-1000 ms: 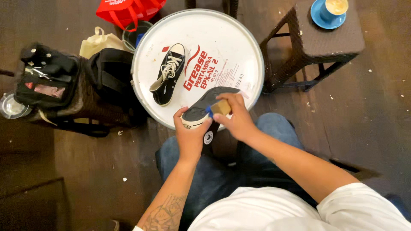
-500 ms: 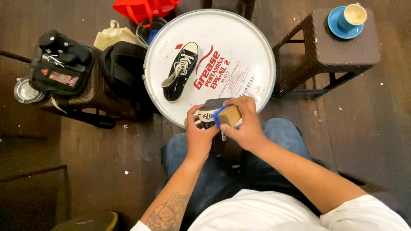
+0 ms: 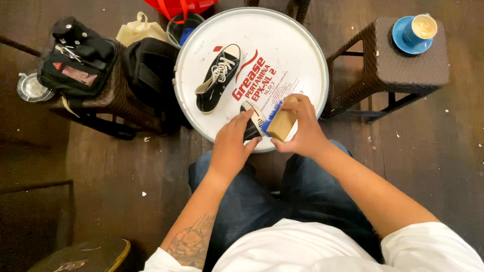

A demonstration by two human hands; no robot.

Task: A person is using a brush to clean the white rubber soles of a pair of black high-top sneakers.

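left hand point(image 3: 233, 146) grips the black canvas sneaker point(image 3: 252, 121), toe pointing away over the white round drum-lid bench point(image 3: 302, 55); right hand point(image 3: 301, 132) fingers clamp the wooden blue-bristled brush point(image 3: 280, 121) just right of it

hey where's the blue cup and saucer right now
In the head view, the blue cup and saucer sit at the upper right on a dark wicker stool, just right of the round white drum top and beyond the right hand.
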